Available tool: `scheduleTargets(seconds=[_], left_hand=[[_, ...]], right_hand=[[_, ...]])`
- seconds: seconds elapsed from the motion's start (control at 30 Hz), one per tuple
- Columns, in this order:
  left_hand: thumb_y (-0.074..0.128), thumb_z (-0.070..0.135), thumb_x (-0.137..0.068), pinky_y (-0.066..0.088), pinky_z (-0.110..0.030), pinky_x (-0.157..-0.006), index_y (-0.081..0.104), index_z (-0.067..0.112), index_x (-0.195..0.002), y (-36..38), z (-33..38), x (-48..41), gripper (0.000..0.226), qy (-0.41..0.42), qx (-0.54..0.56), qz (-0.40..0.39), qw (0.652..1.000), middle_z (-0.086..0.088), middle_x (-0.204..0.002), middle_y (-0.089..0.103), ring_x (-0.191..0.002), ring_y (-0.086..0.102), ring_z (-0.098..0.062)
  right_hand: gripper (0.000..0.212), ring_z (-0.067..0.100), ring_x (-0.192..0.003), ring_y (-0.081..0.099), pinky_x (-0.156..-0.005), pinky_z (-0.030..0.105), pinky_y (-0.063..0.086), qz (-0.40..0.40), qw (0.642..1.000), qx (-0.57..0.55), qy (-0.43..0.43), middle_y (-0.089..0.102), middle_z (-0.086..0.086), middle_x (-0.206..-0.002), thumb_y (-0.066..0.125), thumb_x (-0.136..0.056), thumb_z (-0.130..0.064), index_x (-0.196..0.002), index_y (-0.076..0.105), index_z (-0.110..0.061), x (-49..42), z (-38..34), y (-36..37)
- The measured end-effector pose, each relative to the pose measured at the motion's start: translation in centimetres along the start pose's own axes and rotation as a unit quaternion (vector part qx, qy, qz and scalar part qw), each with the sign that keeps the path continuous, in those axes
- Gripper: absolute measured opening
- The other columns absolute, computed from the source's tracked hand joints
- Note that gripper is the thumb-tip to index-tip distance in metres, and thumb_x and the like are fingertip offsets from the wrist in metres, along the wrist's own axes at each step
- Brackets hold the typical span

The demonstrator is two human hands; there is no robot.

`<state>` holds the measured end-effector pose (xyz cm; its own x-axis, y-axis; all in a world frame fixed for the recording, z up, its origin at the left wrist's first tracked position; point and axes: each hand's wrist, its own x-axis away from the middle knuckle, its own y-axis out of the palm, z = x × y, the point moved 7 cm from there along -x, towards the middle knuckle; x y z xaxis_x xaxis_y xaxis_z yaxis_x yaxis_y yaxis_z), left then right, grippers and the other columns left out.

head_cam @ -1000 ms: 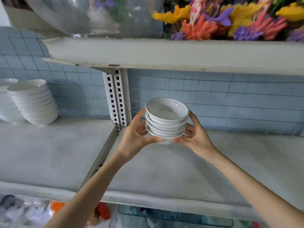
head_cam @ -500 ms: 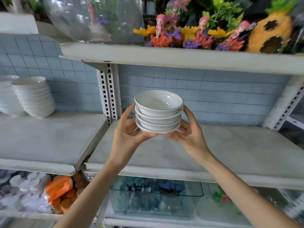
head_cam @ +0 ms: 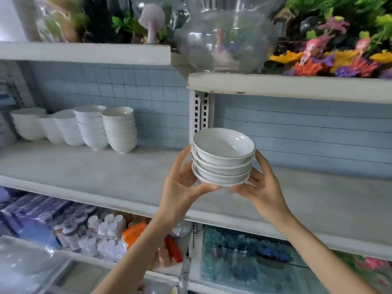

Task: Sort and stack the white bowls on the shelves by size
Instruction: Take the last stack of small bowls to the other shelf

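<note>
Right, both hands are up at the middle shelf. Left hand (head_cam: pixel 180 187) & right hand (head_cam: pixel 263 185) cup a small stack of white bowls (head_cam: pixel 222 160) from either side. It's four or so nested, dark line round the rims. Thumbs sit under the bottom bowl and the fingers (head_cam: pixel 182 158) are curled round the sides, so a firm two-handed grasp. The stack's in the air above the shelf (head_cam: pixel 106 172), in front of the slotted upright (head_cam: pixel 200 111) btw the two bays, not resting on the board. Further left on the same shelf, a row of taller bowl stacks (head_cam: pixel 119 129) stands against the blue tiled wall (head_cam: pixel 137 90), leaning a bit. On the top shelf there's a glass fishbowl (head_cam: pixel 229 39) w/ plastic plants & coral ornaments (head_cam: pixel 339 60) beside it. Lower shelf is too blurred to read.
</note>
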<state>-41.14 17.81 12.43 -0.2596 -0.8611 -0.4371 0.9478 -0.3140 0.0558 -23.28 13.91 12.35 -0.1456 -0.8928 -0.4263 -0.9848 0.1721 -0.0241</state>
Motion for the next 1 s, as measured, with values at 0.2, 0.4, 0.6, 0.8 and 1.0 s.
scheduleTargets(seconds=[0.2,0.4,0.6,0.8,1.0], left_hand=[[0.090,0.017,-0.054,0.049,-0.028,-0.097,0.033,0.026,-0.144,-9.4,-0.4,0.5,0.107,-0.021,-0.036,-0.004,0.999,0.005,-0.116,0.069,-0.113,0.062,-0.009],[0.089,0.022,-0.051,0.050,-0.018,-0.088,0.039,0.036,-0.132,-16.0,-1.4,0.2,0.096,-0.039,-0.057,0.011,0.998,0.011,-0.110,0.071,-0.108,0.064,-0.006],[0.084,0.013,-0.052,0.048,-0.016,-0.086,0.037,0.033,-0.135,-21.3,-4.0,-2.6,0.096,-0.068,-0.055,0.016,0.996,0.013,-0.111,0.070,-0.108,0.062,-0.003],[0.084,-0.002,-0.061,0.048,-0.018,-0.089,0.039,0.038,-0.129,-25.2,-8.7,-7.7,0.090,-0.082,-0.080,-0.026,0.993,0.017,-0.116,0.067,-0.114,0.059,-0.005],[0.085,-0.007,-0.059,0.048,-0.025,-0.096,0.040,0.031,-0.130,-27.2,-15.2,-12.5,0.092,-0.115,-0.069,-0.065,0.989,0.005,-0.127,0.061,-0.119,0.057,-0.014]], right_hand=[[0.105,0.002,-0.112,0.059,-0.084,0.023,0.054,-0.029,0.999,-0.041,0.016,0.067,-0.020,-0.112,0.090,-0.030,-0.056,-0.123,0.040,-0.051,-1.0,2.2,9.1],[0.108,0.011,-0.112,0.060,-0.083,0.025,0.054,-0.065,0.996,-0.052,0.042,0.065,-0.004,-0.119,0.092,-0.033,-0.050,-0.126,0.039,-0.045,-3.0,4.4,15.7],[0.108,0.011,-0.112,0.060,-0.084,0.026,0.054,-0.100,0.993,-0.038,0.057,0.065,-0.008,-0.119,0.093,-0.037,-0.044,-0.130,0.038,-0.040,-7.2,7.1,20.3],[0.113,0.010,-0.112,0.060,-0.079,0.025,0.055,-0.112,0.990,-0.036,0.079,0.065,-0.008,-0.119,0.095,-0.033,-0.040,-0.131,0.037,-0.041,-12.0,11.8,23.0],[0.122,0.005,-0.104,0.062,-0.072,0.020,0.054,-0.121,0.985,-0.044,0.115,0.060,0.000,-0.121,0.096,-0.023,-0.037,-0.129,0.036,-0.042,-16.3,16.4,24.4]])
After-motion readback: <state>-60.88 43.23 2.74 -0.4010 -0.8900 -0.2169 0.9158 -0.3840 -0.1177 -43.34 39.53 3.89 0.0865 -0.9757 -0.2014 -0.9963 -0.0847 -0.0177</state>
